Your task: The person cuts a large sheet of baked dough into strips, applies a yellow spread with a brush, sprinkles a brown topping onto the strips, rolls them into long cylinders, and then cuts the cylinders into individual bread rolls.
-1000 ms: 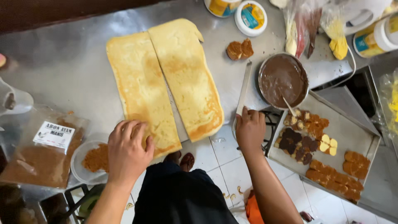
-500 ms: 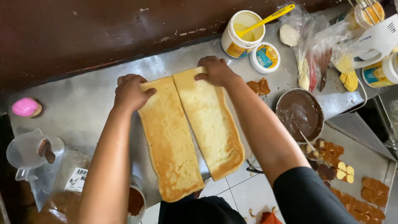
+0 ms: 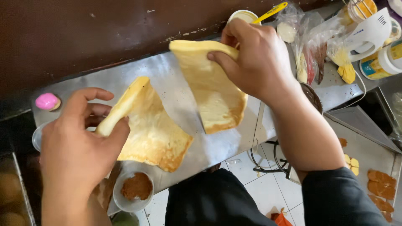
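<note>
Two long flat strips of yellow sponge cake hang lifted off a steel counter (image 3: 176,96). My left hand (image 3: 79,138) grips the far end of the left cake strip (image 3: 150,129), whose near end still rests on the counter. My right hand (image 3: 255,58) pinches the far end of the right cake strip (image 3: 213,92) and holds it up, its lower end dangling just above the steel.
A small bowl of brown crumbs (image 3: 134,188) sits at the counter's near edge. A pink round object (image 3: 47,101) lies far left. Tubs, plastic bags and a white hand mixer (image 3: 368,29) crowd the far right. A tray with small pastries (image 3: 377,180) stands at the right.
Both hands went from the near ends of the flat strips to the far ends, gripped them and lifted them toward me off the counter.
</note>
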